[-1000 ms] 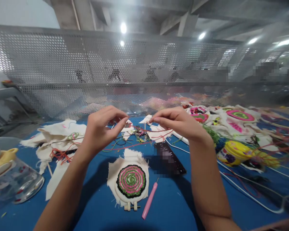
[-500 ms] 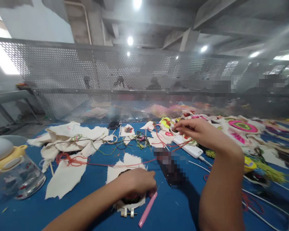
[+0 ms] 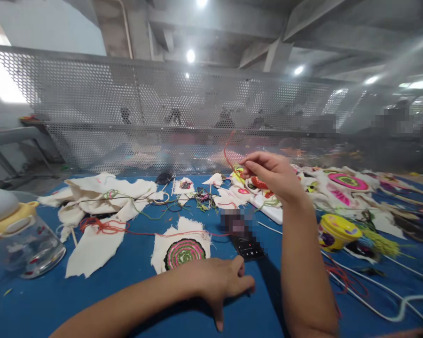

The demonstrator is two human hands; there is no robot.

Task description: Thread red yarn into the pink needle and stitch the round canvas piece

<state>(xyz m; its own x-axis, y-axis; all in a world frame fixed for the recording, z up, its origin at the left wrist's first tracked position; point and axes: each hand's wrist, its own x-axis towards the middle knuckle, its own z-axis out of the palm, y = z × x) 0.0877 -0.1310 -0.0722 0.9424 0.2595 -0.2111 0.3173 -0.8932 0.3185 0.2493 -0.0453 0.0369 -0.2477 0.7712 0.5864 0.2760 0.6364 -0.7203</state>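
My right hand (image 3: pixel 271 174) is raised over the table's far side and pinches a red thread (image 3: pixel 227 152) that loops up from its fingertips. My left hand (image 3: pixel 223 280) lies palm down on the blue table cover (image 3: pixel 137 286), with its thumb and one finger spread, just right of an embroidery hoop (image 3: pixel 183 253). The hoop holds cream cloth stitched with a pink and green spiral. No pink tool shows beside the hoop. A dark phone (image 3: pixel 246 241) lies just beyond my left hand.
A glass jar with a yellow lid (image 3: pixel 17 239) stands at the left edge. Cream fabric scraps (image 3: pixel 98 192) and loose threads lie at the back left. A white power strip (image 3: pixel 270 212), a yellow pot (image 3: pixel 333 230), stitched pieces and cables fill the right. A perforated metal screen (image 3: pixel 127 108) stands behind.
My hands parted from a shared thread. My left hand dropped to the table and slid right past the hoop. My right hand lifted with the red thread.
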